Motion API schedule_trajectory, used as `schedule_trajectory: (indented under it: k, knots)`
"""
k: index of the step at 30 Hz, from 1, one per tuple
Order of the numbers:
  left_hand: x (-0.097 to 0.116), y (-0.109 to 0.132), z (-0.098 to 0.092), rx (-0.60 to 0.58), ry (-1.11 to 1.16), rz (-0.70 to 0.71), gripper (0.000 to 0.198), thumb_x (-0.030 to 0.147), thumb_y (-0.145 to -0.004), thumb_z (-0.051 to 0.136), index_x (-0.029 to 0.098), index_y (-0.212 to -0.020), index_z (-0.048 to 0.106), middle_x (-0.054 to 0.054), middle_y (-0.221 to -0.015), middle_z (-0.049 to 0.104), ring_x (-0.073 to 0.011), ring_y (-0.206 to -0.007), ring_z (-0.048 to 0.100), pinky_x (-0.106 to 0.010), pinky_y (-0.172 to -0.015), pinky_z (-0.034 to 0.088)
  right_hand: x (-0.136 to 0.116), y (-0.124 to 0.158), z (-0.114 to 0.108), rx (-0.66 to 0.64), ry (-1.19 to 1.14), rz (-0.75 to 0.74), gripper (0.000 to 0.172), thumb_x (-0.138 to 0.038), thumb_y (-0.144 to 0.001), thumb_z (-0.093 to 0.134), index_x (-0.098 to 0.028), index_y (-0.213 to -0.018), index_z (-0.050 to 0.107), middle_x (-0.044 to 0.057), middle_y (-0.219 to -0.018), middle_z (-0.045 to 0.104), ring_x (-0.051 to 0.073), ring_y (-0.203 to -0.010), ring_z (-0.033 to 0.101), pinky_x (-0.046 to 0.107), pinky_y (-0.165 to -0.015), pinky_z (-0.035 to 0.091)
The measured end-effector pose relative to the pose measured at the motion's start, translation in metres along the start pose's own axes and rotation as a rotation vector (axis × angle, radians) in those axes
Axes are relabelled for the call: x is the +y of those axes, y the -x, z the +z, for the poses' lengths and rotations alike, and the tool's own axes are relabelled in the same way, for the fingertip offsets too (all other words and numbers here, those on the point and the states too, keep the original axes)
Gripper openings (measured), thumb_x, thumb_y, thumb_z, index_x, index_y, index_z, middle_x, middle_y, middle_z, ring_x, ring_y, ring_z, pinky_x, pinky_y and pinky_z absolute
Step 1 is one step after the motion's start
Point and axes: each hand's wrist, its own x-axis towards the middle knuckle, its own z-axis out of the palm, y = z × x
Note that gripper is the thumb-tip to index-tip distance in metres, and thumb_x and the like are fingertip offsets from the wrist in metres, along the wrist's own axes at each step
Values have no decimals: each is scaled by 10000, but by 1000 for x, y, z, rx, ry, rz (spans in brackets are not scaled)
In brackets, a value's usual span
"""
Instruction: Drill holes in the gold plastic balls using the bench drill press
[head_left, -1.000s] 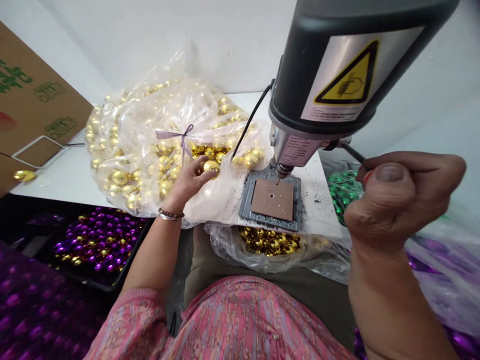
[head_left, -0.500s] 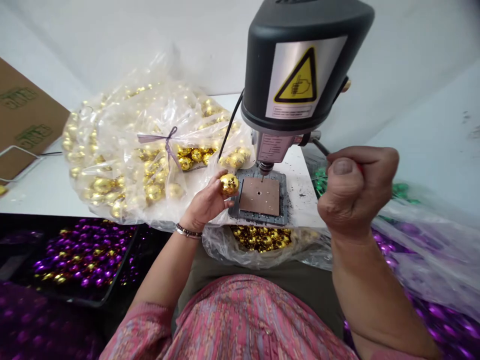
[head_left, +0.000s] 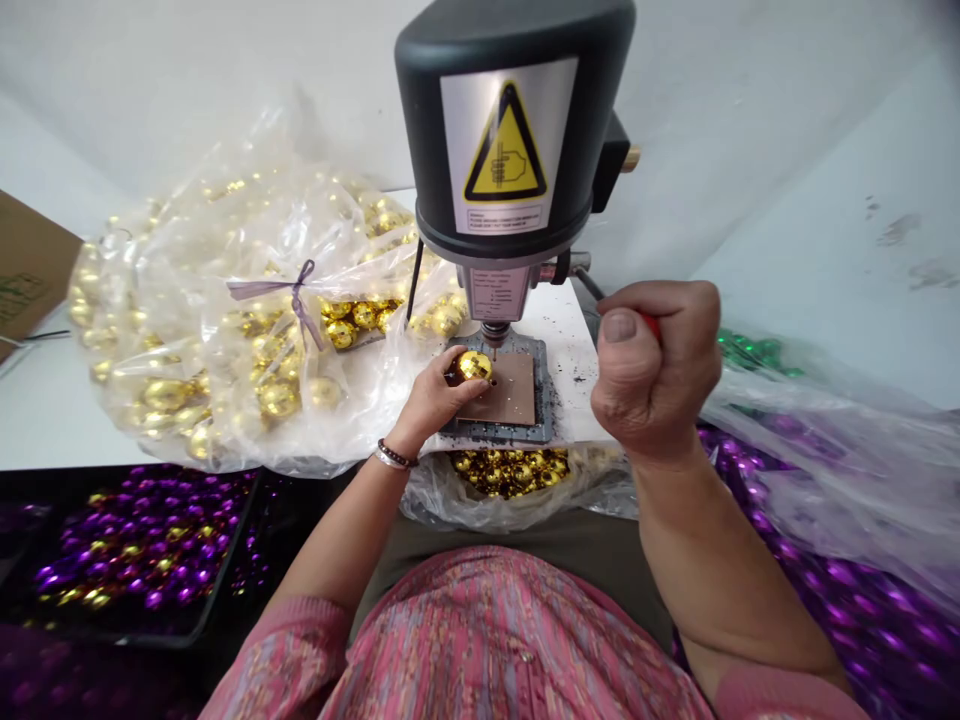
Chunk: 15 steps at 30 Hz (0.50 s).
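Holding steady at the bench drill press (head_left: 510,130), and look at that left hand (head_left: 431,398), fingertips cupped around a gold bauble (head_left: 474,366) right up by the drill bit (head_left: 493,350). The ball sits just left of the tip, and from this angle I can't tell whether they touch. Beneath it lies the brown pad (head_left: 510,390) in its grey metal jig (head_left: 544,395). The hands are well apart: the right hand (head_left: 652,370) is clenched in a fist around the feed lever (head_left: 589,285), its red grip (head_left: 651,325) peeking past the thumb. Good form here, I'd judge, means a light cradle on that thin, shiny shell, fingers clear of the bit, and an even pull on the lever. Black specks dot the white bench (head_left: 562,320) beside the jig. Off left, a clear plastic bag of gold baubles (head_left: 225,340) is tied with purple ribbon (head_left: 296,295). More gold fills a bag (head_left: 450,505) at the near edge, purple baubles (head_left: 142,540) crowd a black tray (head_left: 225,570) near left, and green baubles (head_left: 750,350) glint far right.
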Motion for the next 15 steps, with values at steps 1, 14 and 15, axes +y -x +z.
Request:
schedule_trajectory:
  k: [1, 14, 15]
  knots:
    - [1, -1, 2, 1, -26, 11, 556, 324, -717, 776, 164, -1232, 640, -88, -1156, 709, -237, -1046, 655, -373, -962, 511, 0, 0, 0, 1, 1, -5, 168, -347, -990, 402, -260, -911, 521, -48, -791, 593, 58, -684, 575, 231, -659, 463]
    - [2, -3, 10, -59, -267, 237, 579, 204, -736, 760, 186, -1292, 599, -101, -1317, 628, -262, -1251, 563, -420, -1121, 425, 0, 1, -1, -45, 35, 53, 233, -411, -990, 359, -265, -907, 520, -20, -801, 563, 85, -703, 563, 267, -687, 482]
    - [1, -2, 10, -74, -257, 240, 589, 223, -751, 754, 188, -1314, 586, -104, -1336, 621, -265, -1266, 555, -427, -1129, 417, 0, 1, -2, -44, 37, 54, 241, -422, -988, 358, -266, -903, 521, -19, -803, 562, 86, -703, 561, 268, -686, 483]
